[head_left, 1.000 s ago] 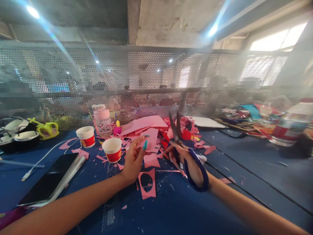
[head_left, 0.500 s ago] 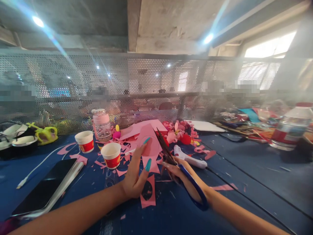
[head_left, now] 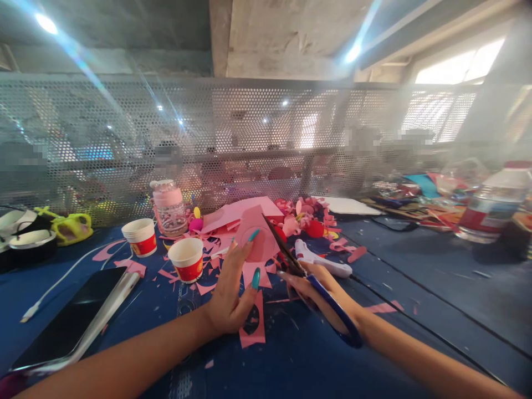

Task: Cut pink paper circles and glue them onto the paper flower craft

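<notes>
My left hand grips a sheet of pink paper with a rounded outline on it. The index finger lies over the paper and the thumb stands apart from it; the other fingers are partly hidden. My right hand is wrapped round blue-handled scissors, whose dark blades point up and away along the paper's right edge. Below the left hand lies a pink paper scrap with a round hole. Behind the held sheet rest more pink sheets.
Two paper cups and a pink-lidded bottle stand left of the paper. A phone lies front left. A white glue gun with a black cable is beside my right hand. A perforated screen spans the back.
The view has shifted slightly, so the table items appear a little higher and further left. My left hand with the paper and my right hand with the scissors have moved slightly right.
</notes>
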Tool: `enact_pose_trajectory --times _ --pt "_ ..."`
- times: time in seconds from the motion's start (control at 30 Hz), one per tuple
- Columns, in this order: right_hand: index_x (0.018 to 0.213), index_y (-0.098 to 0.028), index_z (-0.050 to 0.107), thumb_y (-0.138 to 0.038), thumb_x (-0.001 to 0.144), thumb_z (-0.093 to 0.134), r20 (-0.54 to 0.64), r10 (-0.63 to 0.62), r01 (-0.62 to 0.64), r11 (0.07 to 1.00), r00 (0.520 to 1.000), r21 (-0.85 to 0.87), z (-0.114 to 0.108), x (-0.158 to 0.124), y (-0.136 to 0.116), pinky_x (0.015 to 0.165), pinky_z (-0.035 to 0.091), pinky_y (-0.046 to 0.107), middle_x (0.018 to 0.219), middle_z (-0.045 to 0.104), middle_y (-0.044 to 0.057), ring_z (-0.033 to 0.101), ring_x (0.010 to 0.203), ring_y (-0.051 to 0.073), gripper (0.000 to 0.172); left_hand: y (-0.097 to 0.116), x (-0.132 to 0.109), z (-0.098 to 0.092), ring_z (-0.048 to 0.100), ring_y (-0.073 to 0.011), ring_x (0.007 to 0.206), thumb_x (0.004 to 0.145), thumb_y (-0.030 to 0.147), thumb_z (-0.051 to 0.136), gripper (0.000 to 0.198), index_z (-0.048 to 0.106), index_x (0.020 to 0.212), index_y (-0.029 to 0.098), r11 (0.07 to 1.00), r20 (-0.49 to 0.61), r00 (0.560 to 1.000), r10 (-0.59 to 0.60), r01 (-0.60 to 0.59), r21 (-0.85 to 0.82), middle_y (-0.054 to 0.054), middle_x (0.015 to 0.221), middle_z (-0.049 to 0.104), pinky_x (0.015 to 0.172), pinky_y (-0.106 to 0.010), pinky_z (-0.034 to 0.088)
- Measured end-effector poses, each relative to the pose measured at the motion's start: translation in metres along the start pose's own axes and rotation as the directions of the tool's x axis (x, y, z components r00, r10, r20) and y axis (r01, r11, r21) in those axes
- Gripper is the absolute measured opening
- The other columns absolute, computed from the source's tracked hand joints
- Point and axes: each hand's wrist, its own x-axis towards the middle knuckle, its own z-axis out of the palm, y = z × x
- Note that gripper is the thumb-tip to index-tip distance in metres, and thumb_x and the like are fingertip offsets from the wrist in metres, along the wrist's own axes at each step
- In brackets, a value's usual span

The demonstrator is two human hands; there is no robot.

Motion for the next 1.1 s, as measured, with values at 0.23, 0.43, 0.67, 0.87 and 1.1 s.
enact_pose_trajectory --times 0.23,0.43,0.67,0.87,1.1 --pt "0.059 -0.02 0.05 -0.05 0.076 0.055 -0.032 0.024 -0.025 0.999 0.999 -0.039 0.0001 0.0011 0.0057 0.048 0.032 0.026 0.047 0.039 -0.004 0.037 0.048 0.012 0.035 -0.0016 -0.0004 0.0006 0.024 -0.0286 0.134 0.09 0.022 0.037 0.058 0.015 0.143 0.026 0.999 -0.015 1.0 0.007 -0.006 0.046 -0.007 0.148 0.022 0.109 -0.048 0.019" --pt "0.061 -0.019 0.049 -0.05 0.078 0.052 -0.005 -0.003 0.002 0.996 1.0 -0.093 -0.0024 0.0007 -0.0005 0.051 0.034 0.025 0.053 0.042 -0.004 0.041 0.051 0.012 0.036 -0.0062 -0.0035 0.0008 0.025 -0.025 0.133 0.091 0.023 0.034 0.055 0.015 0.143 0.02 0.988 -0.034 0.997 0.067 -0.061 0.145 -0.011 0.144 0.029 0.11 -0.045 0.015" --pt "0.061 -0.019 0.049 -0.052 0.08 0.046 -0.062 -0.008 -0.007 0.974 0.998 -0.228 0.0002 -0.0008 0.0005 0.055 0.035 0.026 0.058 0.047 -0.001 0.045 0.06 0.015 0.038 -0.006 -0.004 0.0007 0.025 -0.0261 0.133 0.092 0.024 0.03 0.054 0.013 0.143 0.017 0.961 -0.022 0.997 0.069 -0.061 0.27 -0.015 0.143 0.031 0.109 -0.046 0.016" --pt "0.062 -0.019 0.051 -0.051 0.079 0.045 -0.094 -0.038 0.013 0.967 0.995 -0.256 0.0014 -0.0011 0.0025 0.052 0.034 0.026 0.058 0.047 0.0 0.044 0.06 0.015 0.037 -0.0057 -0.0026 0.001 0.028 -0.0265 0.13 0.091 0.02 0.029 0.054 0.014 0.142 0.02 0.941 0.006 1.0 0.019 -0.02 0.337 -0.013 0.142 0.031 0.105 -0.048 0.024" --pt "0.057 -0.018 0.045 -0.05 0.08 0.048 -0.031 -0.019 0.011 0.97 0.999 -0.241 0.0006 0.0007 0.0008 0.049 0.03 0.025 0.053 0.043 -0.002 0.042 0.053 0.013 0.039 -0.0029 -0.0023 0.0004 0.033 -0.027 0.121 0.085 0.016 0.037 0.059 0.017 0.141 0.018 0.952 -0.008 1.0 -0.021 0.022 0.306 -0.015 0.134 0.033 0.099 -0.046 0.031"
